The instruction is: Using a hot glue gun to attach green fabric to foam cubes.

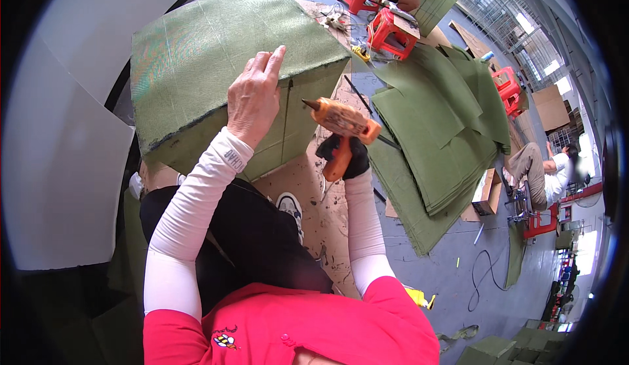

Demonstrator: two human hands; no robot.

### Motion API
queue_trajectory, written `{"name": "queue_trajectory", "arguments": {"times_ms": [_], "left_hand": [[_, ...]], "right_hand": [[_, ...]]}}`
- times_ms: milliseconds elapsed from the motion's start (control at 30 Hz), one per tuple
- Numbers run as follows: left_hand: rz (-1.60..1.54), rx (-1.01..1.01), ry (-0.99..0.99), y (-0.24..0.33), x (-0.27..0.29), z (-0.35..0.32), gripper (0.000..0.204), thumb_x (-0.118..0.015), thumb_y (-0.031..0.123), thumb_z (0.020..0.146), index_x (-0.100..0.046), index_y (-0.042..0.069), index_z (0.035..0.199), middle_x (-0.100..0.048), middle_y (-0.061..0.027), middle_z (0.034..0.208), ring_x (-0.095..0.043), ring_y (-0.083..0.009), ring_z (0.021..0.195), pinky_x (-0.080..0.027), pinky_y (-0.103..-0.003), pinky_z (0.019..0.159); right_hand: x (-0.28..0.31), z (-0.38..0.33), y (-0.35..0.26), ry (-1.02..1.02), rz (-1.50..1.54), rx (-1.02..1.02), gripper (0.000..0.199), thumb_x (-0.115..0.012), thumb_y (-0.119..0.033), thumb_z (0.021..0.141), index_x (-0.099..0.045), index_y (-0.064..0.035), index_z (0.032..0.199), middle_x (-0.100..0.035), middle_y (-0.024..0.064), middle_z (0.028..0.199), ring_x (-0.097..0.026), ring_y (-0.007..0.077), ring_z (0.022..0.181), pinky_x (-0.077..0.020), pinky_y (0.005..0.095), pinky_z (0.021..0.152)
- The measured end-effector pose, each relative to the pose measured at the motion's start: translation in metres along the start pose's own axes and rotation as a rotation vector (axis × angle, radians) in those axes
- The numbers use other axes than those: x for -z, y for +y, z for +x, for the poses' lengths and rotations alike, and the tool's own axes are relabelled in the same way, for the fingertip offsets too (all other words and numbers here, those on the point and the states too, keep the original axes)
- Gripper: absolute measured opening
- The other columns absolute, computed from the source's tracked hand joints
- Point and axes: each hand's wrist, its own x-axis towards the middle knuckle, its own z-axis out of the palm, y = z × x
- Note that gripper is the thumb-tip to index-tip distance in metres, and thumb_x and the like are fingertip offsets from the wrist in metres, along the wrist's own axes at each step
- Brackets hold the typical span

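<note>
I press my left hand [254,96], fingers together, flat on the green fabric-covered box [216,57] edge; my right hand [347,157] grips the orange glue gun [342,124], nozzle just beside the box's side seam.

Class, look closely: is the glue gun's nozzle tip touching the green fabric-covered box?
Apart. The head view shows bare background between the glue gun nozzle and the green box.

A workshop or small factory floor. Bare grey concrete floor [452,280] spotted with glue and scraps; stacks of cut olive-green felt sheets [432,149] spread out on flattened brown cardboard [314,195]; low red plastic stools [392,32] as seats; wire mesh racks [488,5] along the far side; another worker [540,168] seated low nearby; orange hot-glue gun [342,121] among the tools in use.
</note>
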Motion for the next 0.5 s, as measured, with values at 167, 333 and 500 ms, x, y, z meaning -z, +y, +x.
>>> {"name": "queue_trajectory", "arguments": {"times_ms": [167, 333, 500], "left_hand": [[0.008, -0.003, -0.014, -0.002, -0.001, 0.000, 0.069, -0.069, 0.000, 0.064, -0.044, 0.012, 0.127, -0.053, -0.0070, 0.108, -0.057, -0.0260, 0.095, -0.049, -0.035, 0.076], [0.001, -0.188, 0.034, -0.006, -0.003, -0.005, 0.039, -0.055, -0.001, 0.072, -0.056, 0.012, 0.109, -0.050, -0.0058, 0.095, -0.057, -0.0212, 0.089, -0.050, -0.033, 0.071], [0.016, -0.261, 0.006, -0.008, 0.000, -0.004, 0.027, -0.057, 0.002, 0.071, -0.062, 0.012, 0.096, -0.048, -0.0049, 0.091, -0.056, -0.0194, 0.087, -0.051, -0.031, 0.069]], "right_hand": [[-0.012, 0.026, 0.012, 0.031, 0.161, -0.004, 0.053, -0.066, -0.034, 0.078, -0.046, -0.0026, 0.115, -0.057, 0.0105, 0.092, -0.058, 0.0212, 0.075, -0.0494, 0.0318, 0.063], [0.002, 0.021, 0.022, -0.008, 0.187, 0.085, 0.048, -0.065, -0.036, 0.079, -0.048, -0.0038, 0.110, -0.057, 0.0079, 0.082, -0.056, 0.0185, 0.071, -0.0472, 0.0299, 0.058], [0.016, -0.015, 0.021, 0.186, -0.032, 0.044, 0.060, -0.059, -0.061, 0.073, -0.049, -0.0051, 0.092, -0.050, 0.0067, 0.063, -0.048, 0.0214, 0.055, -0.0404, 0.0343, 0.055]]}}
